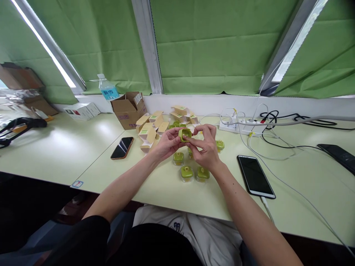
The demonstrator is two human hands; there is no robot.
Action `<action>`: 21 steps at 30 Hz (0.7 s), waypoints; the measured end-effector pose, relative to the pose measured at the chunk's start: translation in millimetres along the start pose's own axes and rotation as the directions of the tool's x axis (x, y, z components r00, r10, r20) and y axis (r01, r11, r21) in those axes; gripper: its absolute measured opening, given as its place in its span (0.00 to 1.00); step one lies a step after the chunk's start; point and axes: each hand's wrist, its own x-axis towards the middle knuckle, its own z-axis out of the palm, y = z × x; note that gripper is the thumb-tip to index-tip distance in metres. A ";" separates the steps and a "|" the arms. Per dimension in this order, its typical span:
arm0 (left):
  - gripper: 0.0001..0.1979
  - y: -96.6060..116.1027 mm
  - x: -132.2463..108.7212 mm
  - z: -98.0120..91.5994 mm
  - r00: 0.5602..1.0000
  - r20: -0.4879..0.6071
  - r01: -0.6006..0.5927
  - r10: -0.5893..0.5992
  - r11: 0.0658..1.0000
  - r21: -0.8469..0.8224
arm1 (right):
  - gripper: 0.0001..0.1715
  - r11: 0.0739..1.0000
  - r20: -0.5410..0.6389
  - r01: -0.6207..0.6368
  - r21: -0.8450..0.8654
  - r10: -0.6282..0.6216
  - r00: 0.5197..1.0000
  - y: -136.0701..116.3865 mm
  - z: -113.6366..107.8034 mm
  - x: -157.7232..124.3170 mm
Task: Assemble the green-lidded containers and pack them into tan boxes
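Observation:
My left hand (165,143) and my right hand (204,147) meet above the pale green table (91,155), both closed around one small green lidded container (185,134). Left fingers cup it from the side, right fingertips pinch its front. Below the hands stand several more small clear containers with green lids (186,173), and another (220,145) sits just right of my right hand. Behind them lie several small tan cartons (151,129), some opened.
A brown cardboard box (129,109) and a water bottle (107,89) stand at the back left. One phone (122,147) lies left of the hands, another phone (255,176) on a cable lies to the right. A power strip (238,127) with tangled cables sits at the back right.

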 end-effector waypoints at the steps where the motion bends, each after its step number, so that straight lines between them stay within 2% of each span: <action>1: 0.30 0.4 0.2 0.5 1.000 -0.003 -0.005 0.005 1.000 -0.005 | 0.19 1.000 -0.024 0.004 -0.015 -0.004 1.000 -1.0 1.2 0.4; 4: 0.30 0.7 -0.1 -0.5 1.000 0.000 -0.003 0.003 1.000 -0.009 | 0.20 0.998 -0.053 0.036 -0.057 -0.039 0.998 -2.2 3.8 0.3; 9: 0.28 -2.4 -0.6 -6.2 1.000 0.024 -0.013 0.014 1.000 -0.019 | 0.20 0.996 0.031 0.051 -0.078 -0.049 0.998 1.1 4.2 -2.4; 13: 0.30 -4.0 2.1 -5.1 1.000 0.004 -0.008 0.008 1.000 0.007 | 0.17 0.999 0.060 0.032 -0.034 -0.030 0.998 1.1 -0.5 -0.4; 18: 0.30 -0.2 7.1 -7.4 0.987 -0.103 -0.121 0.121 0.993 0.010 | 0.21 0.993 -0.043 -0.106 0.055 0.108 0.993 13.4 -16.7 7.4; 20: 0.32 1.2 8.0 -13.9 0.979 -0.142 -0.141 0.146 0.989 0.044 | 0.19 0.972 -0.096 -0.233 0.006 0.233 0.968 26.1 -22.0 9.1; 21: 0.32 1.4 8.2 -17.8 0.976 -0.156 -0.141 0.150 0.988 0.066 | 0.18 0.952 -0.077 -0.300 -0.056 0.295 0.952 32.9 -23.4 9.6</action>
